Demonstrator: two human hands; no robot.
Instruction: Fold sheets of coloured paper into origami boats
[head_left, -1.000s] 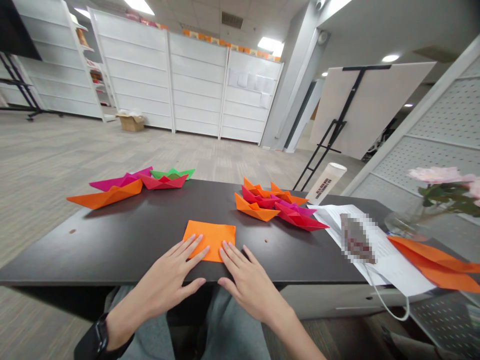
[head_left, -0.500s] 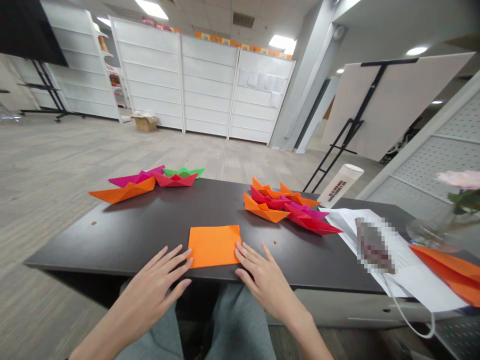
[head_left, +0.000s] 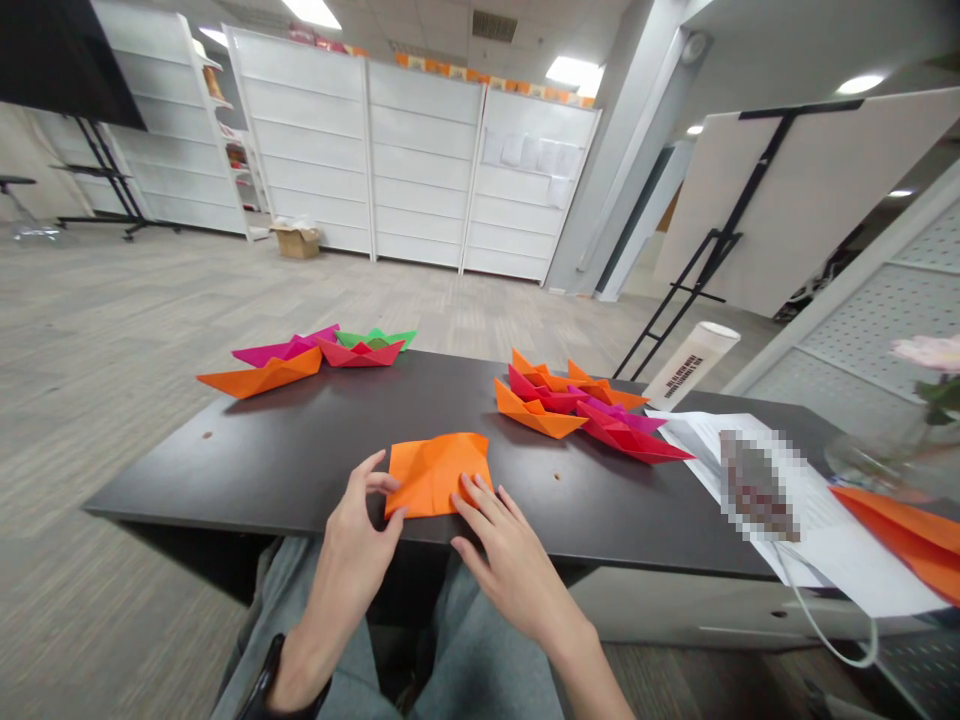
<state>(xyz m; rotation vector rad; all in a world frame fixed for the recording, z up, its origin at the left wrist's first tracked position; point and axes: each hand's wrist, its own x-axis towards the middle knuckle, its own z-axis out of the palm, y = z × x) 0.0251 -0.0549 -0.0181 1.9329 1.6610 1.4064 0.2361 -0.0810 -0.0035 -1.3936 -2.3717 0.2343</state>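
Observation:
A folded sheet of orange paper (head_left: 429, 470) lies near the front edge of the dark table, its surface slightly buckled. At its left side, my left hand (head_left: 354, 545) curls with the thumb at the lower left corner and the fingers at the left edge, gripping it. My right hand (head_left: 517, 560) rests on the paper's right part, fingers stretched out and apart. Beyond the hands sit folded paper boats: an orange boat (head_left: 262, 374), a red boat (head_left: 363, 352) and others on the left, with a cluster holding another orange boat (head_left: 540, 412) on the right.
The dark table (head_left: 270, 470) spans the front. On its right are a white cylinder (head_left: 691, 365) with print, white sheets (head_left: 862, 570), more orange paper (head_left: 907, 540) and a flower (head_left: 930, 355) in a glass vase. A white cord (head_left: 832, 652) hangs over the edge.
My left hand has gone from lying flat beside the orange paper to curling round its left edge. My right hand has slid left onto the paper, which now buckles. The view has shifted slightly.

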